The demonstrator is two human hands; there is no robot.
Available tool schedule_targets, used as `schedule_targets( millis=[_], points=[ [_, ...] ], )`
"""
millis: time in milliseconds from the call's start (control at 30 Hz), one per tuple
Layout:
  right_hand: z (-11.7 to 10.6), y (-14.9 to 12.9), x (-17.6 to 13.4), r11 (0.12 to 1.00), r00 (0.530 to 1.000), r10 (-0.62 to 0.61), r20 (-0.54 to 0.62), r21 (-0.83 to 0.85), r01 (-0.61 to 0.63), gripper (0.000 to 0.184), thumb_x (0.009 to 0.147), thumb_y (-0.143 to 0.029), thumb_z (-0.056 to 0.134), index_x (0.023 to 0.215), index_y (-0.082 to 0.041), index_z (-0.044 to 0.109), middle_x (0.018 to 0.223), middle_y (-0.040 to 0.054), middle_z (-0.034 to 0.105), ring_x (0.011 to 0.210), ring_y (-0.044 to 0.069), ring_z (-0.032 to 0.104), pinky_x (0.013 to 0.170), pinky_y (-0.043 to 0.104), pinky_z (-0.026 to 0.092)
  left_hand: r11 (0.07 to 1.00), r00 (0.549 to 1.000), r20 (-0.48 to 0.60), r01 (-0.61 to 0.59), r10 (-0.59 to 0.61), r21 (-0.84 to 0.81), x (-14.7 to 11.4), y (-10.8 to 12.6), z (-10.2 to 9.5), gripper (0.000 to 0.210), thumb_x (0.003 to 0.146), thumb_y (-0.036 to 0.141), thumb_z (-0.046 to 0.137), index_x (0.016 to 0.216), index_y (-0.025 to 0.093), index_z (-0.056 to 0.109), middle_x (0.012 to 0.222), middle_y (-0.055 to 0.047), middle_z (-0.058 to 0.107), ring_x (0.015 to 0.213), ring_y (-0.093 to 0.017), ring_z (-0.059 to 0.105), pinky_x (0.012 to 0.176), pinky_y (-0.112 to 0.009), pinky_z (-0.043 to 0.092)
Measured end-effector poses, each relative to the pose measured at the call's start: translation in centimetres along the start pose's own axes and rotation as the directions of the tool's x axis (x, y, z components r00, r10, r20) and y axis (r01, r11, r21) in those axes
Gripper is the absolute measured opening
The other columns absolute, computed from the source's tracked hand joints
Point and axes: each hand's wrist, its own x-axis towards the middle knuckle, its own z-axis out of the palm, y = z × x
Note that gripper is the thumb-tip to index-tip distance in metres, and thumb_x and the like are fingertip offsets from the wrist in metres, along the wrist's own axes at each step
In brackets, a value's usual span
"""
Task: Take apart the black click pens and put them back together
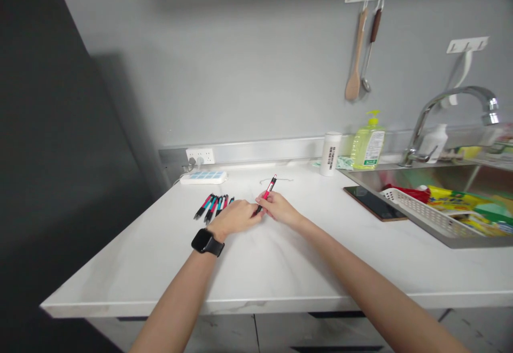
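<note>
A red and black pen [271, 185] is held tilted between my two hands, a little above the middle of the white countertop [276, 267]. My right hand [280, 208] pinches its barrel from the right. Fingers of my left hand [239, 217] close on its lower end, and the hand partly hides that end. Just behind and left of my left hand lies a loose group of several pens [211, 206] in red, teal and black. A dark smartwatch [207, 242] is on my left wrist.
A white power strip [203, 177] sits near the back wall. Toward the right stand a white canister [330, 154] and a green soap bottle [367, 144]. A phone [374, 203] lies beside the sink [449, 242], under a chrome faucet [420, 123].
</note>
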Motion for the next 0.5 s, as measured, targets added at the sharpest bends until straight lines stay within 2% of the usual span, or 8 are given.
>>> schedule_targets(
  millis=[167, 300, 400, 500],
  points=[
    [0.0, -0.5, 0.0, 0.998, 0.998, 0.045, -0.052, 0.05, -0.042, 0.025, 0.085, -0.037, 0.057, 0.07, -0.018, 0.049, 0.047, -0.0071, 0.045, 0.034, 0.006, 0.036, 0.032, 0.018, 0.026, 0.992, 1.0, 0.018, 0.017, -0.015, -0.123, 0.5, -0.6, 1.0, 0.052, 0.095, 0.04, 0.024, 0.088, 0.014, 0.069, 0.076, -0.012, 0.069, 0.067, -0.022, 0.064, 0.064, -0.029, 0.039],
    [-0.3, -0.6, 0.2, 0.997, 0.992, 0.027, -0.127, 0.07, -0.018, 0.024, 0.087, -0.034, 0.055, 0.073, -0.015, 0.058, 0.049, -0.0052, 0.045, 0.038, 0.006, 0.039, 0.032, 0.018, 0.03, 0.983, 1.0, 0.019, 0.005, -0.001, -0.184, 0.8, -1.1, 1.8, 0.052, 0.093, 0.041, 0.026, 0.079, 0.014, 0.068, 0.068, -0.01, 0.065, 0.06, -0.019, 0.058, 0.061, -0.029, 0.035],
    [-0.5, -0.8, 0.0, 0.999, 0.992, -0.01, -0.125, 0.042, 0.015, 0.019, 0.083, -0.029, 0.063, 0.072, -0.014, 0.061, 0.057, -0.0019, 0.055, 0.043, 0.006, 0.043, 0.034, 0.017, 0.034, 0.978, 0.999, 0.05, 0.01, 0.001, -0.209, 1.0, -1.1, 2.0, 0.052, 0.091, 0.044, 0.029, 0.072, 0.014, 0.066, 0.061, -0.007, 0.061, 0.052, -0.016, 0.052, 0.056, -0.028, 0.031],
    [-0.7, -1.1, -0.3, 0.996, 0.995, -0.01, -0.094, 0.089, 0.019, 0.01, 0.08, -0.019, 0.065, 0.072, -0.014, 0.061, 0.062, -0.0008, 0.057, 0.052, 0.008, 0.052, 0.038, 0.016, 0.041, 0.973, 0.999, 0.025, -0.017, 0.023, -0.229, 1.1, -1.1, 1.9, 0.05, 0.089, 0.05, 0.033, 0.068, 0.016, 0.063, 0.059, -0.004, 0.058, 0.051, -0.013, 0.047, 0.054, -0.027, 0.027]
  ],
)
